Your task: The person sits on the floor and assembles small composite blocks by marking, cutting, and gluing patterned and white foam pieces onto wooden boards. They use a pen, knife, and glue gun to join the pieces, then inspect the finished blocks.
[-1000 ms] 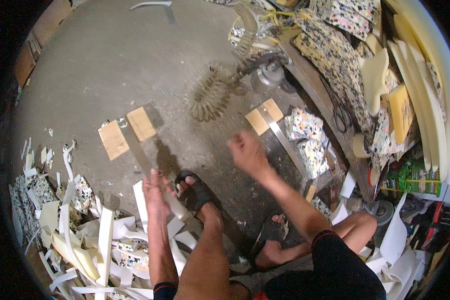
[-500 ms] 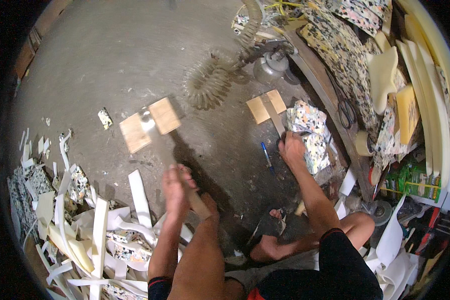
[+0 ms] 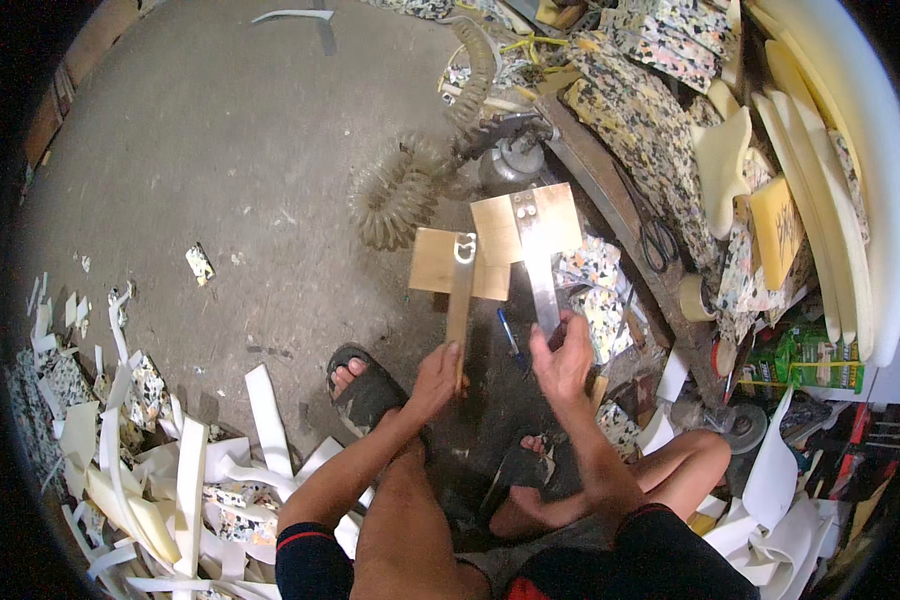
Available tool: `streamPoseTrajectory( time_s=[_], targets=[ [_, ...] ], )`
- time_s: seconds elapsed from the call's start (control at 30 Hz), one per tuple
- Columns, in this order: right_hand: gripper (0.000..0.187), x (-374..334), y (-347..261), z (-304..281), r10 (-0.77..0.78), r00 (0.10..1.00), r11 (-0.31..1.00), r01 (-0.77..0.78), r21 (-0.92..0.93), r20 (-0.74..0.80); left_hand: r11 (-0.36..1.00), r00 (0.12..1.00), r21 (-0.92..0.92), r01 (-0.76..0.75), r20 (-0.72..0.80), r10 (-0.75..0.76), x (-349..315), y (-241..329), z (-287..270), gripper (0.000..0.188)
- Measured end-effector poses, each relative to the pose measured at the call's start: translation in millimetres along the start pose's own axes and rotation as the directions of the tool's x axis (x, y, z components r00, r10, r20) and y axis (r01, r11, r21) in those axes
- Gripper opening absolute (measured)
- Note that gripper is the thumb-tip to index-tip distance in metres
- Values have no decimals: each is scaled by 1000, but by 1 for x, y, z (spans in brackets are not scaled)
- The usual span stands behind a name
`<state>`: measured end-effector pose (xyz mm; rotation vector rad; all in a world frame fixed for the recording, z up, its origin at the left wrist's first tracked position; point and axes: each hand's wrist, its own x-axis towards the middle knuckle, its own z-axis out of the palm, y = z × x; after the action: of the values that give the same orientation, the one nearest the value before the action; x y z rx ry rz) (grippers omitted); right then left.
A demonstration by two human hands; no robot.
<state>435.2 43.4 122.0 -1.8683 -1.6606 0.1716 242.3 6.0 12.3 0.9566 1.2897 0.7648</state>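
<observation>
My left hand (image 3: 436, 380) is closed around the lower end of a flat metal strip with a tan board across its top, like a paddle (image 3: 432, 264). A second, similar paddle (image 3: 552, 218) is in my right hand (image 3: 564, 358), its shiny strip pinched between thumb and fingers. Both are held up over the floor, side by side. In this view the two boards overlap at their inner edges; whether they touch I cannot tell. Under my right hand lie speckled foam pieces (image 3: 607, 325), and a blue pen (image 3: 510, 334) lies on the floor between the hands.
A coiled hose (image 3: 395, 195) leads to a spray gun with a metal cup (image 3: 511, 168) beyond the boards. Scissors (image 3: 658, 246) and a tape roll (image 3: 696, 299) lie at the right, beside stacked foam (image 3: 635, 115). White foam offcuts (image 3: 268, 418) pile up at the lower left.
My right hand has lifted its paddle off the floor. My left hand has moved right, bringing its paddle beside the other one.
</observation>
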Motion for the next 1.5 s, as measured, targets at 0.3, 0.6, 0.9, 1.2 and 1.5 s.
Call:
streamPoseTrajectory(
  time_s=[0.3,0.6,0.9,1.2,1.5],
  targets=[
    [43,-34,-84,38,49,985,956,-94,278,166,854,988,-508,114,145,-46,-1,37,-28,53],
    [22,-76,-12,60,90,923,996,-84,-32,374,678,938,-723,-135,-313,-146,-71,47,-105,28],
    [31,-35,98,62,259,842,907,-43,-419,473,665,817,-665,-341,-559,-140,-68,65,-110,30],
    [88,107,4,105,187,973,966,-207,157,133,840,657,-314,-443,-751,66,-70,90,-149,30],
    [112,259,-117,192,715,698,674,-700,236,29,888,620,-210,-409,-778,101,-85,88,-175,30]
  ],
)
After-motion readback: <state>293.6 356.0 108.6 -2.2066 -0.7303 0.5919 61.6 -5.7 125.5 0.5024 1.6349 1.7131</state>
